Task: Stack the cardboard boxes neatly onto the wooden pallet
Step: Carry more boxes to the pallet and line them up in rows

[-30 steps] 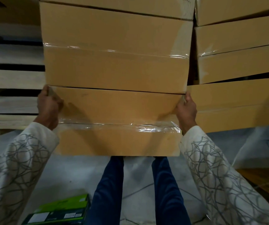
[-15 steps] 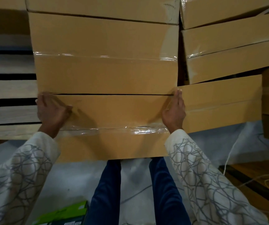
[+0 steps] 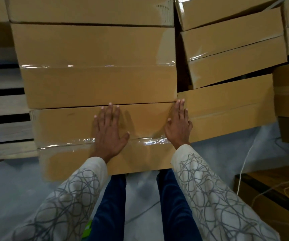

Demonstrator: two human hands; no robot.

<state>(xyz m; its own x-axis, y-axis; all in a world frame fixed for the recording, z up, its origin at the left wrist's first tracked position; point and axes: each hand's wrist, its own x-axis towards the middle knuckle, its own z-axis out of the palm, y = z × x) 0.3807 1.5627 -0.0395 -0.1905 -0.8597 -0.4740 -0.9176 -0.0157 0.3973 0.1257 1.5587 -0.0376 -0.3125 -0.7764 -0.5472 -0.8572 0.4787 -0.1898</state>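
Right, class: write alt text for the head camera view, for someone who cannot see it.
A person's left hand and right hand press flat on the taped face of the nearest cardboard box, the left near its middle, the right at its right edge. More taped boxes lie beyond and to the right; wooden pallet slats show at left.

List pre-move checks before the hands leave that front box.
1. Hands flat on front box: ok; left hand and right hand rest on its top, fingers straight.
2. Butted against box behind: ok, thin seam only.
3. Lined up with right-hand box: not ok, that one sits skewed.
4. Supported by pallet: cannot tell, underside hidden.
5. Footing: cannot tell; white cable lies on the floor at right.
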